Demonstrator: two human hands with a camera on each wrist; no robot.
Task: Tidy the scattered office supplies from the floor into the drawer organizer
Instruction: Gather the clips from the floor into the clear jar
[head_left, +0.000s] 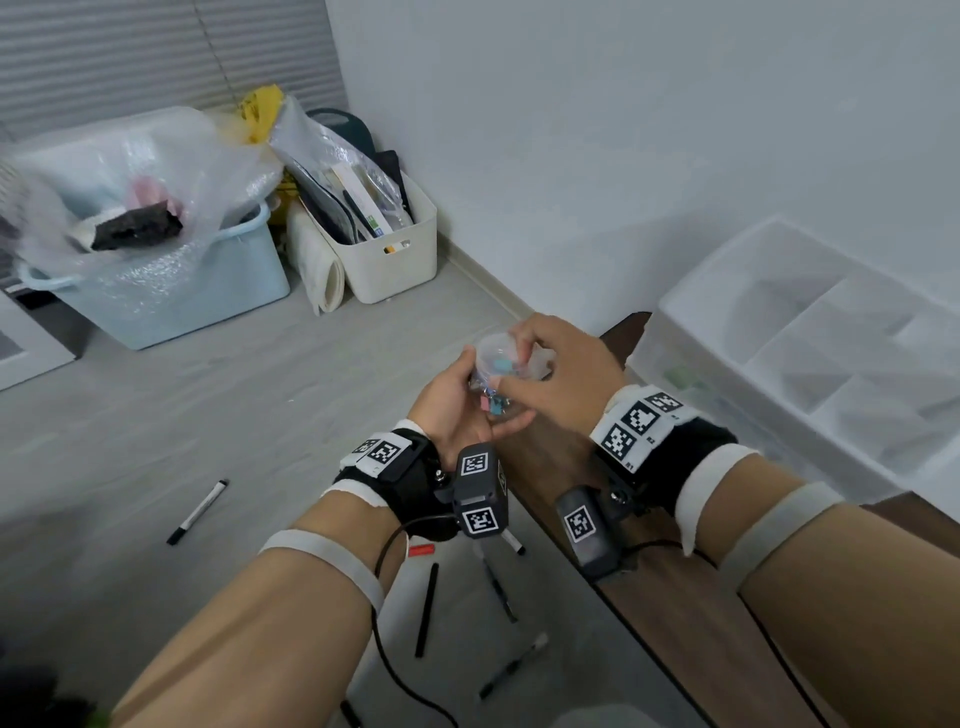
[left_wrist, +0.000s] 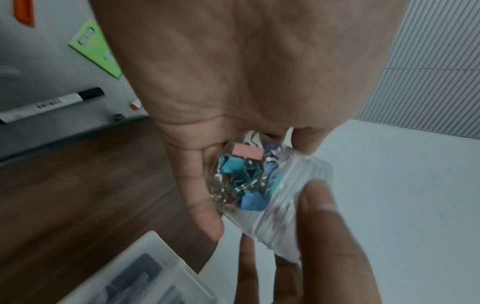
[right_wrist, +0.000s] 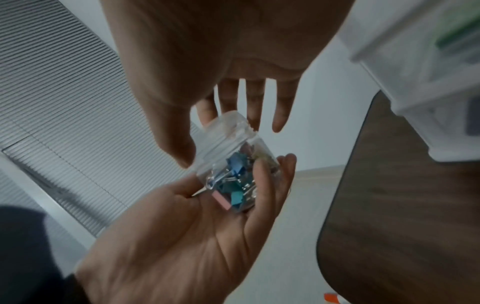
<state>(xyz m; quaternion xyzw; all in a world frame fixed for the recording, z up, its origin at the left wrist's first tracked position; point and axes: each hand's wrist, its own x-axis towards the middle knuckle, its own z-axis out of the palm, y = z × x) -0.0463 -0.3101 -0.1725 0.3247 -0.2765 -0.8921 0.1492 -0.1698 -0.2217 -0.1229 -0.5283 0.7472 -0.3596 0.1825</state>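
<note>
Holding a small clear plastic jar (head_left: 506, 382) between both hands, a person stands over a grey floor (head_left: 208, 405) beside a dark wood table (head_left: 675, 597). Left hand (head_left: 457, 405) lies palm up w/ fingers curled round the jar's base, cradling it. Right hand (head_left: 561, 374) comes from above; thumb & fingertips pinch the jar's ribbed lid (right_wrist: 228, 127), other fingers loosely spread. Jar is tilted, lid end pointing away from the left palm. Inside: binder clips (left_wrist: 244, 176) in teal, blue & pink, w/ silver wire handles, filling roughly the lower half.

Drawer organizer (head_left: 810, 353), translucent white plastic, sits at the table's far right corner by the wall. Its top tray is split into several compartments; contents too blurred to tell. Something green shows thru a drawer front below.

On the floor near the table's left edge: several black pens & markers (head_left: 426, 608), one w/ a white barrel (head_left: 198, 512) lying well apart to the left, plus a small red piece (head_left: 421, 550). Left wrist view also shows a green notepad (left_wrist: 96, 49) on the floor.

Far left corner of the room: pale blue tub (head_left: 171, 291) lined w/ clear plastic bags, holding dark & pink items. Next to it a white bin (head_left: 389, 249) packed w/ upright flat packets & papers; a rolled white sheet (head_left: 317, 265) leans between the two.
</note>
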